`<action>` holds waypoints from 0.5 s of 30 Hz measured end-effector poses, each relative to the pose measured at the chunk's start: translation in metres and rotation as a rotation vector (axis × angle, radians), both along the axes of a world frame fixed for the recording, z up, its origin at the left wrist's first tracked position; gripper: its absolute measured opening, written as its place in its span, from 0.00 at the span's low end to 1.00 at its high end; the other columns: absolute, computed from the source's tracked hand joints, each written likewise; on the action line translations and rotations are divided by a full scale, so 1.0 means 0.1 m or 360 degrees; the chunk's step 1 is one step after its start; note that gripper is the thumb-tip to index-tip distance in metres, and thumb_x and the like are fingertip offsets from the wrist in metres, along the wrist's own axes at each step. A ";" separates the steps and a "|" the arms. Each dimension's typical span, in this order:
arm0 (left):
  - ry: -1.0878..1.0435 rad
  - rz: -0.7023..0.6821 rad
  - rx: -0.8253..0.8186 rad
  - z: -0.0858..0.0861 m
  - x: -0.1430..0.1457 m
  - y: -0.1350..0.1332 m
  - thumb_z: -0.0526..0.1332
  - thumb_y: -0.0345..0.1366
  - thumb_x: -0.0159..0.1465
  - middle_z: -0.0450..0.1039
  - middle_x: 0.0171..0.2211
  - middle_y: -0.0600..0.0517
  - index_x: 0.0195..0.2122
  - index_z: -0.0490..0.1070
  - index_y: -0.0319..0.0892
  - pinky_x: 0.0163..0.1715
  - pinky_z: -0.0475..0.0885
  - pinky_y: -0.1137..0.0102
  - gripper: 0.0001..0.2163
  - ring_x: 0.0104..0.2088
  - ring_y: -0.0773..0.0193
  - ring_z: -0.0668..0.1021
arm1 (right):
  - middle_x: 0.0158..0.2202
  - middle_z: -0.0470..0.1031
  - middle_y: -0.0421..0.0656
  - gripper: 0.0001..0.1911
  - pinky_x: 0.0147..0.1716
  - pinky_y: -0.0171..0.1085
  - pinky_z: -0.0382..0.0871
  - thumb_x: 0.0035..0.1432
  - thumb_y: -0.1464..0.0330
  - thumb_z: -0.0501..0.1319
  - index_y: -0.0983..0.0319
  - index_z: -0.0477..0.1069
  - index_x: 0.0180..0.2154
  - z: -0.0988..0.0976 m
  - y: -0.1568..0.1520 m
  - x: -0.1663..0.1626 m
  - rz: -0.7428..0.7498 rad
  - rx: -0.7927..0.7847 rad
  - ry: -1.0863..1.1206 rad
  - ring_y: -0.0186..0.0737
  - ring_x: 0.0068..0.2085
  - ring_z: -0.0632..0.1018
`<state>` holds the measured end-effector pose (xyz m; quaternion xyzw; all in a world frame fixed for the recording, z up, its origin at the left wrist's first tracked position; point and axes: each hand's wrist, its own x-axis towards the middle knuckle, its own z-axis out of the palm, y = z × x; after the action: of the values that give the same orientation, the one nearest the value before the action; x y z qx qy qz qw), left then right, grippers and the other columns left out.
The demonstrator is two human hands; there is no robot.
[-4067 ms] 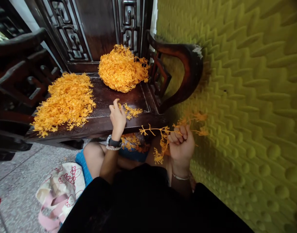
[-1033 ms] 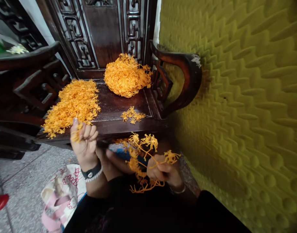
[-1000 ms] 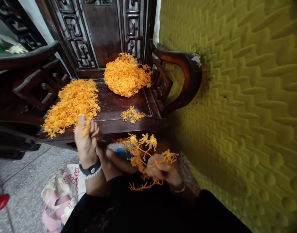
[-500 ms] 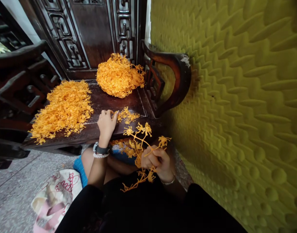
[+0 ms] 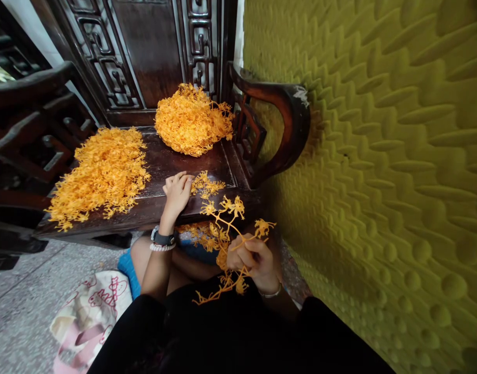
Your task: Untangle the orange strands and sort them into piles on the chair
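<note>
My right hand (image 5: 251,259) is closed around a branching orange plastic stem (image 5: 226,222), flower-like pieces on several of its tips and bare prongs at its lower end. My left hand (image 5: 177,193) rests low over the front of a dark wooden seat, its fingers loosely extended and partly hidden. Beside its fingertips lies a small cluster of loose orange flower pieces (image 5: 208,185). Farther back on the seat is a rounded heap of the same orange pieces (image 5: 194,122). A second, flatter pile (image 5: 102,174) spreads over the left side of the seat.
The carved chair's curved armrest (image 5: 291,124) stands at right, against a yellow-green textured wall covering (image 5: 379,156). More orange pieces (image 5: 203,236) hang or lie below the seat edge near my legs. A white bag with pink straps (image 5: 102,296) lies on the speckled floor.
My left hand has shifted slightly right and its fingers have loosened from a pinch beside the small cluster. My right hand keeps its hold on the stem, almost still.
</note>
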<state>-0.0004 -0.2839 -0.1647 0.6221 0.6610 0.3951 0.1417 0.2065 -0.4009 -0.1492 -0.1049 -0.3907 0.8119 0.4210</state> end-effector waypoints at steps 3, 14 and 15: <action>-0.0313 -0.0131 0.0374 0.30 0.10 -0.29 0.44 0.46 0.69 0.73 0.51 0.47 0.46 0.73 0.45 0.57 0.58 0.58 0.20 0.54 0.55 0.69 | 0.06 0.46 0.34 0.31 0.16 0.32 0.49 0.56 0.58 0.55 0.60 0.48 0.06 0.03 -0.02 0.03 0.0033 0.0106 0.0012 0.26 0.13 0.54; -0.0633 -0.0862 0.0127 0.56 0.23 -1.09 0.54 0.43 0.67 0.58 0.14 0.57 0.18 0.65 0.40 0.18 0.56 0.74 0.21 0.16 0.72 0.61 | 0.10 0.49 0.32 0.25 0.19 0.35 0.44 0.60 0.65 0.52 0.61 0.53 0.12 0.19 0.03 0.00 0.0480 0.0187 -0.0254 0.26 0.14 0.53; -0.0648 -0.0696 0.0199 0.52 0.22 -1.10 0.54 0.42 0.67 0.54 0.14 0.58 0.17 0.61 0.40 0.17 0.53 0.74 0.22 0.16 0.73 0.58 | 0.10 0.50 0.32 0.25 0.19 0.35 0.44 0.60 0.65 0.52 0.61 0.53 0.12 0.19 0.03 -0.02 0.0512 0.0192 -0.0271 0.26 0.14 0.53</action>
<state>0.0216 -0.3939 -0.1131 0.6652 0.4437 0.5116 0.3144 0.2048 -0.3977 -0.1302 -0.0841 -0.4846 0.8320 0.2568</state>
